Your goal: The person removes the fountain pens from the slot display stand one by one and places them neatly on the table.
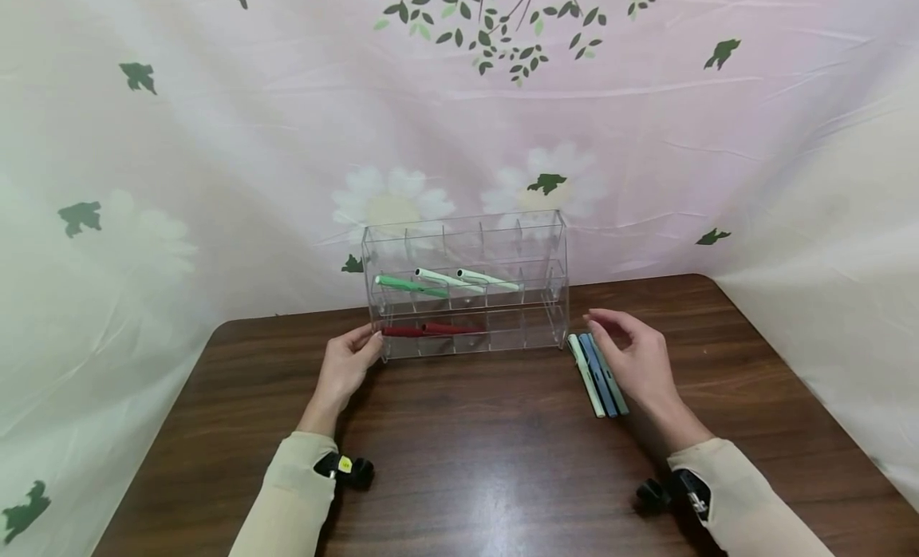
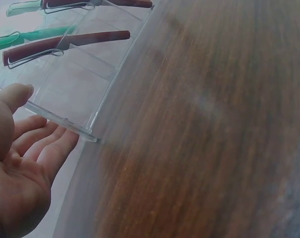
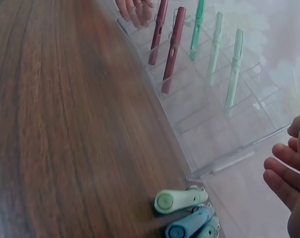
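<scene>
A clear acrylic pen rack (image 1: 467, 282) stands at the back of the wooden table (image 1: 467, 461). It holds a green pen (image 1: 411, 286), two pale green pens (image 1: 448, 281) and two dark red pens (image 1: 431, 330). My left hand (image 1: 349, 364) is relaxed with its fingertips at the rack's lower left corner (image 2: 88, 136). My right hand (image 1: 635, 357) hovers with straight fingers just right of the rack, over three loose pens (image 1: 597, 373): one pale green (image 3: 181, 200) and two blue (image 3: 189, 225). Neither hand holds anything.
A floral cloth backdrop (image 1: 459, 126) hangs behind and around the table. The table's rounded back corners and side edges are close to the cloth. Bare wood lies in front of the rack, between my arms.
</scene>
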The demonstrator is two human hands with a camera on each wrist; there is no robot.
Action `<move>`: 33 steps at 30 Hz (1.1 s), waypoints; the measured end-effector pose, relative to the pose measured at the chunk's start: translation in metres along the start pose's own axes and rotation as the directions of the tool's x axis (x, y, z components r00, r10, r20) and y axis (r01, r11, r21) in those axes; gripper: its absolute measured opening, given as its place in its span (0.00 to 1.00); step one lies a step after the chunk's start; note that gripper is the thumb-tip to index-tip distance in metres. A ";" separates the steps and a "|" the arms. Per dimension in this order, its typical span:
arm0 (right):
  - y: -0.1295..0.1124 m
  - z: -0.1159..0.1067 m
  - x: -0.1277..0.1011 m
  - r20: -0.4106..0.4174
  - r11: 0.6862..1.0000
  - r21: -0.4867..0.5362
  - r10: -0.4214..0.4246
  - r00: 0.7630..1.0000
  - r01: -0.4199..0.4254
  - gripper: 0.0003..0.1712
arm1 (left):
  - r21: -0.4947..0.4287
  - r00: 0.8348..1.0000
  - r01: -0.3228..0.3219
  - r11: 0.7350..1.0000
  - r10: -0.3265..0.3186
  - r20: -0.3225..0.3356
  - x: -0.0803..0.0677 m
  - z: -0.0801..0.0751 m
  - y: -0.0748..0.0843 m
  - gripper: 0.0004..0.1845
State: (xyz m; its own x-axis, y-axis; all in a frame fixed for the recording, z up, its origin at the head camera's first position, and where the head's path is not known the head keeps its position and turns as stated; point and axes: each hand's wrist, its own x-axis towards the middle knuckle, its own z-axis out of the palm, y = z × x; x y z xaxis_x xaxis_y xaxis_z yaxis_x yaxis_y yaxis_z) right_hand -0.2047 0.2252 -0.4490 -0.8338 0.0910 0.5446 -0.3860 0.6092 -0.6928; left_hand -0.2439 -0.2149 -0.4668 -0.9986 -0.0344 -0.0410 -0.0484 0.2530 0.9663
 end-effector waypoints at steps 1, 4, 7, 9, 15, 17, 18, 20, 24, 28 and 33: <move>-0.001 0.001 0.001 -0.009 1.000 0.010 -0.018 1.000 0.018 0.12 | -0.001 1.000 0.002 1.000 -0.002 0.000 0.000 0.000 0.000 0.26; -0.004 0.006 0.003 -0.032 0.997 0.027 -0.074 0.997 0.075 0.11 | 0.007 1.000 0.003 1.000 -0.003 0.002 0.000 0.000 0.001 0.26; -0.008 0.010 0.006 -0.042 0.991 0.040 -0.123 0.992 0.125 0.11 | 0.011 1.000 -0.002 1.000 0.002 0.004 -0.001 -0.001 0.002 0.26; -0.011 0.013 0.008 -0.040 0.987 0.051 -0.150 0.988 0.152 0.11 | 0.019 1.000 -0.002 1.000 0.002 0.004 -0.001 0.000 0.003 0.26; -0.019 0.019 0.016 -0.029 0.979 0.082 -0.182 0.983 0.184 0.13 | 0.025 1.000 -0.003 1.000 0.004 -0.014 -0.003 0.001 0.005 0.25; -0.021 0.019 0.017 -0.025 0.979 0.085 -0.181 0.983 0.183 0.13 | 0.036 1.000 -0.008 0.999 0.009 -0.022 -0.004 0.002 0.006 0.25; -0.022 0.020 0.018 -0.022 0.979 0.087 -0.181 0.983 0.182 0.13 | 0.046 1.000 -0.009 0.999 0.010 -0.026 -0.005 0.003 0.007 0.25; -0.023 0.021 0.019 -0.018 0.978 0.093 -0.184 0.983 0.185 0.13 | 0.060 0.999 -0.011 0.998 0.013 -0.038 -0.005 0.003 0.007 0.24; -0.026 0.024 0.021 -0.026 0.976 0.103 -0.193 0.981 0.194 0.13 | 0.081 0.998 -0.024 0.996 0.029 -0.058 -0.003 0.005 0.006 0.24; -0.031 0.027 0.024 -0.033 0.974 0.119 -0.188 0.982 0.191 0.12 | 0.088 0.996 -0.040 0.995 0.046 -0.070 -0.001 0.006 0.004 0.23; -0.036 0.032 0.030 -0.027 0.971 0.142 -0.191 0.981 0.193 0.12 | 0.115 0.996 -0.040 0.993 0.048 -0.070 -0.002 0.005 0.005 0.23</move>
State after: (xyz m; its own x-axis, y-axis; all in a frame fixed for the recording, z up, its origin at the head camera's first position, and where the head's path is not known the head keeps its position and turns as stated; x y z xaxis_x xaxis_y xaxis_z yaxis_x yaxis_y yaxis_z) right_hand -0.2285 0.1810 -0.4227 -0.7337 -0.0052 0.6794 -0.5913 0.4973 -0.6348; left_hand -0.2428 -0.2090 -0.4632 -0.9957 -0.0900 0.0235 -0.0110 0.3638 0.9314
